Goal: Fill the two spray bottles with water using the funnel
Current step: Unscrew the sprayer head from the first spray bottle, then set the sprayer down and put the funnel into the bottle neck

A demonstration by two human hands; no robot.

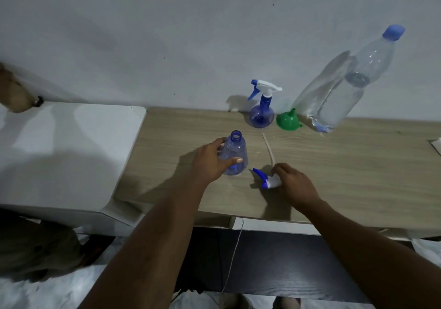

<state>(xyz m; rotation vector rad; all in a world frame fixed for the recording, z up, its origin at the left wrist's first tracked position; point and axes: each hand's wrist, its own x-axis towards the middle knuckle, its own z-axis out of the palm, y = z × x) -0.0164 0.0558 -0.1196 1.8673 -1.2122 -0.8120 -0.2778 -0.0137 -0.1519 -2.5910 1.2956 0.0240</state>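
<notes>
Head: left hand [210, 162] grips bottle [235, 151]; funnel [287, 119] beyond.

Spray bottles two: open [235, 153], capped [261, 114]; funnel [287, 120] one; water bottle [343, 89] one; loose trigger head [268, 180] one, seemingly.

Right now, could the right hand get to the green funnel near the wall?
Probably yes. The funnel sits beyond the right hand, with only a thin tube lying on the table between them. The hand grips the spray head, though, so it would need to let go first.
</notes>
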